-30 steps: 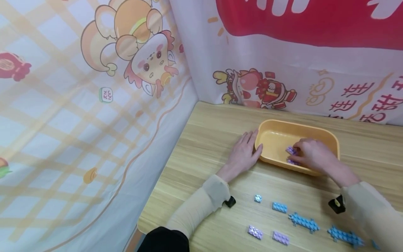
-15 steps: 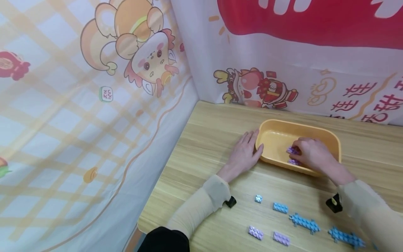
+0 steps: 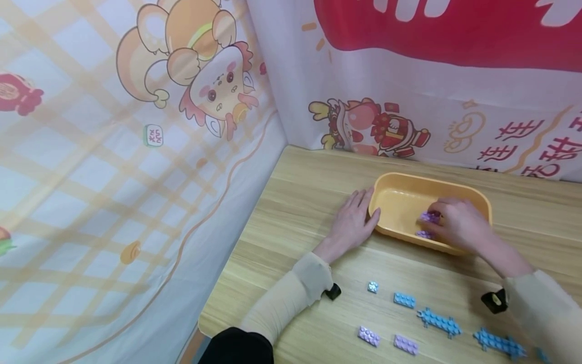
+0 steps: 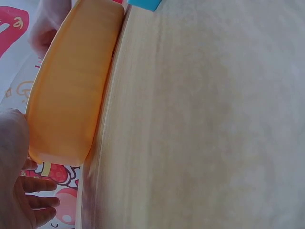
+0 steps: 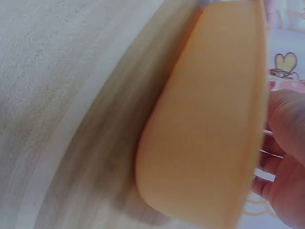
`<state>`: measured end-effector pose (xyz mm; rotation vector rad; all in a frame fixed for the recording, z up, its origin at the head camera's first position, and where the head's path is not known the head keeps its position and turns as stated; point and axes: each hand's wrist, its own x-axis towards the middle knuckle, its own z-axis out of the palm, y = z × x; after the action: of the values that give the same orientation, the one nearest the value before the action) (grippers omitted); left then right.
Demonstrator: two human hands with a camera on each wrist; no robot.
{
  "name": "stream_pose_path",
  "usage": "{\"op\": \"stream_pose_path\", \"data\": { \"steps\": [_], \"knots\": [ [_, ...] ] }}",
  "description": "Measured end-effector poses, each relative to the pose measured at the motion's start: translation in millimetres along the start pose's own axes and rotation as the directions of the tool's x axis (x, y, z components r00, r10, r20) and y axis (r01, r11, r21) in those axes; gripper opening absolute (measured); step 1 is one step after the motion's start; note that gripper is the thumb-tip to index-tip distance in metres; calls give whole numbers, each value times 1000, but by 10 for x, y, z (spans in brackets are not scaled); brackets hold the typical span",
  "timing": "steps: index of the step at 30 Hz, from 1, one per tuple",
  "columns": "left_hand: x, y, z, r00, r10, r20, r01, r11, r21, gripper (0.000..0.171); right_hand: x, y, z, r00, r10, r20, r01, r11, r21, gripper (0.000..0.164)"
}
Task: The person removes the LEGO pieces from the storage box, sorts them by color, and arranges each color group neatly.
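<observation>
A yellow-orange plastic tray (image 3: 395, 202) stands on the wooden table. My left hand (image 3: 350, 222) lies against its left end, thumb at the rim and fingers extended; the left wrist view shows the fingers (image 4: 43, 200) spread beside the tray wall. Inside the tray, my right hand (image 3: 461, 222) pinches a purple building brick (image 3: 428, 217) between thumb and fingers. A second purple brick (image 3: 425, 234) lies just below it, near the front wall. In the right wrist view the tray's side (image 5: 205, 119) hides what the hand holds.
In front of the tray lie a small blue brick (image 3: 373, 287), a blue brick (image 3: 404, 300), two long blue pieces with side knobs (image 3: 439, 322) (image 3: 499, 343) and two purple bricks (image 3: 369, 335) (image 3: 405, 345). Printed cloth hangs behind and at the left.
The right hand has shifted slightly right inside the tray, and the purple brick at its fingertips has moved with it. The left hand has stayed at the tray's end.
</observation>
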<state>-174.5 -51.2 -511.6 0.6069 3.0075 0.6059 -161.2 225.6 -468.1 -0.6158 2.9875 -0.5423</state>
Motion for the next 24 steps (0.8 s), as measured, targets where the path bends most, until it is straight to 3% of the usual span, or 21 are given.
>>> {"op": "stream_pose_path", "data": {
  "steps": [5,9,13,24],
  "knots": [
    [-5,-1,3,1000,6,-6,-6,1000,1,69,-124,-65,-85,988,-74,-138,73,997,-14,28],
    [-8,0,7,1000,5,-4,-5,1000,-4,69,-236,-104,-146,942,-202,-268,190,979,-71,29],
    [-5,1,9,1000,3,-3,-3,1000,-6,69,-353,-152,-224,913,-251,-322,235,968,-87,36],
    [-1,7,9,1000,-10,0,10,1000,-9,69,-668,-323,-347,922,-223,-316,190,973,-133,39]
  ]
}}
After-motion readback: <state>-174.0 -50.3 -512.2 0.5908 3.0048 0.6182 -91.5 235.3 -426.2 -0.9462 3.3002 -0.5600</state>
